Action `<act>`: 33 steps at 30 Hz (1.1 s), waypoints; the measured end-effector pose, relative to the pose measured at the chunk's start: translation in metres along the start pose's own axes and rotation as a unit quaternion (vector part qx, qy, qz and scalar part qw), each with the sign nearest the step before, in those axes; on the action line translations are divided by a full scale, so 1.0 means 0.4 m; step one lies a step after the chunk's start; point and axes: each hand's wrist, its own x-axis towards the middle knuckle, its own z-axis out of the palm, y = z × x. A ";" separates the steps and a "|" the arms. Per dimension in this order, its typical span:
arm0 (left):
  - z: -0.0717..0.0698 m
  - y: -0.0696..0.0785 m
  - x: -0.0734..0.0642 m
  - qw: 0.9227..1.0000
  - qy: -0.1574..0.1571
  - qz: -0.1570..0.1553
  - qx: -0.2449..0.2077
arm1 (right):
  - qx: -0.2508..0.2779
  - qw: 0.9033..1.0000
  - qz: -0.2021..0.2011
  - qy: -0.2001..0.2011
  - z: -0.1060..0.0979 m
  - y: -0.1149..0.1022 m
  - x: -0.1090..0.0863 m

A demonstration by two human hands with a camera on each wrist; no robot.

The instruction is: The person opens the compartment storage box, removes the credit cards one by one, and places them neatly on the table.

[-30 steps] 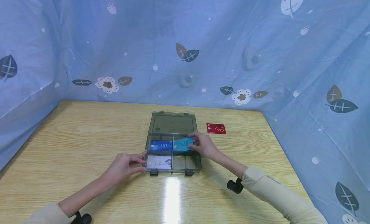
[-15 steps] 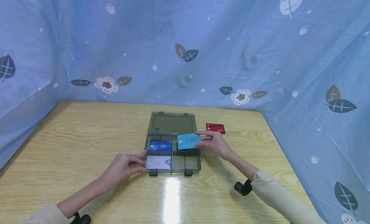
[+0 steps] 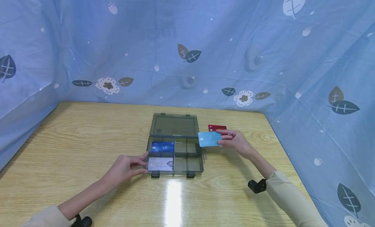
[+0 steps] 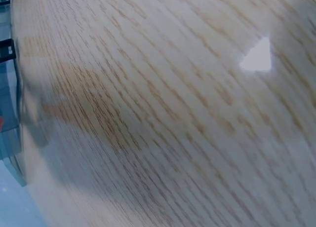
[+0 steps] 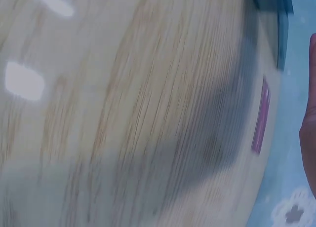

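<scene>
Aslant, right forearm [image 3: 263,165] and hand [image 3: 238,142]; light-blue card [image 3: 207,139] between fingers [image 3: 228,132]

In my head view, the right hand [image 3: 235,144] covers one end of the light blue card [image 3: 208,139], and together they hide part of the red card [image 3: 215,127]; the print [image 3: 159,130] on the lid [image 3: 178,123] is too small for me; the left wrist view cuts off the case [image 4: 7,96]

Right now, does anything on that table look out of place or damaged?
Nothing looks spilled or broken. The red card looks slightly stray: it lies loose beside the open box, while a blue card and white card sit inside.
</scene>
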 end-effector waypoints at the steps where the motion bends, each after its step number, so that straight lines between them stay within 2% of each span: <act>1: 0.000 0.000 0.000 1.000 0.000 0.000 0.000 | 0.001 1.000 0.005 0.004 -0.011 0.004 0.000; 5: -0.001 0.000 0.000 1.000 0.000 -0.004 -0.001 | 0.002 1.000 0.010 0.013 -0.055 0.023 0.001; 14: -0.002 -0.002 -0.001 1.000 0.000 -0.005 -0.004 | 0.014 1.000 0.018 0.006 -0.151 0.076 -0.011; 23: -0.001 0.000 0.000 1.000 0.002 -0.009 -0.008 | 0.072 0.997 0.033 0.000 -0.252 0.119 -0.043; 33: 0.002 0.002 0.000 1.000 0.004 0.000 -0.008 | 0.084 0.996 0.037 0.005 -0.318 0.136 -0.057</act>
